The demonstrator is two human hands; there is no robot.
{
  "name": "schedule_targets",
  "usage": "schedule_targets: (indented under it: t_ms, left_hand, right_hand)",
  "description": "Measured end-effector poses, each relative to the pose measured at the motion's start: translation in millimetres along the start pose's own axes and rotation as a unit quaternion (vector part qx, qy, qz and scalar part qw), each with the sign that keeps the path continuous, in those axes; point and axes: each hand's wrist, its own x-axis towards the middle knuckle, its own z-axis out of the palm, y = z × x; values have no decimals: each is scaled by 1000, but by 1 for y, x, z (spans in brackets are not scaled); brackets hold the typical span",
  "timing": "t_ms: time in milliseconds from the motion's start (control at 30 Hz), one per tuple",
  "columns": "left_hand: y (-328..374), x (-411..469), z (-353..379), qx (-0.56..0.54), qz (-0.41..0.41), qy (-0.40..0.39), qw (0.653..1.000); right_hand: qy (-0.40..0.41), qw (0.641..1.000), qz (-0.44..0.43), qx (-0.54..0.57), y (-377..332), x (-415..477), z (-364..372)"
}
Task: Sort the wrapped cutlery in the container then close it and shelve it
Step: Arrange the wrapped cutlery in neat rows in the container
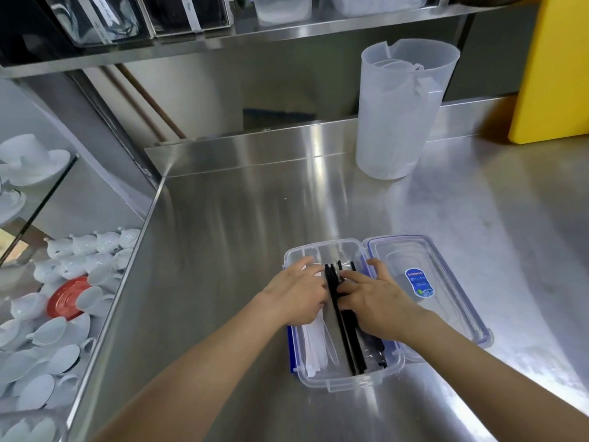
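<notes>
Both hands flat, nothing gripped: left hand (294, 295) on white wrapped cutlery (314, 349), right hand (371, 301) on black wrapped cutlery (349, 333), inside container (347, 382) at desk (223, 250) 6 o'clock; risked colours mixing, slippery wraps jamming lid (446, 269) at 3 o'clock.

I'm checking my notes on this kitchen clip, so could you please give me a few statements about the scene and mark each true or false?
1. The lid is clipped shut on the container. False: it lies open on the counter, to the container's right.
2. Both hands are inside the container. True: the left hand rests on the white cutlery, the right hand by the black cutlery.
3. A translucent pitcher stands behind the container. True.
4. The white pieces lie right of the black ones. False: they lie left.
5. The red saucer sits on the counter. False: it is among white cups lower left.
</notes>
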Motion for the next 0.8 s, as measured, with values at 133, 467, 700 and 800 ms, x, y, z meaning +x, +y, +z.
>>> schedule_targets:
  t_ms: [133, 467, 700, 800]
  left_hand:
    - [0, 3, 4, -63, -37, 53, 996]
    - [40, 31, -21, -357, -282, 42, 890]
    - [45, 45, -13, -328, -325, 7, 887]
    - [47, 45, -15, -354, -331, 15, 874]
  right_hand:
    - [146, 986, 39, 74, 3, 2, 14]
    - [293, 836, 289, 362, 12, -12, 14]
    - [231, 821, 306, 424, 11, -20, 11]
    - [231, 821, 310, 421, 12, -20, 12]
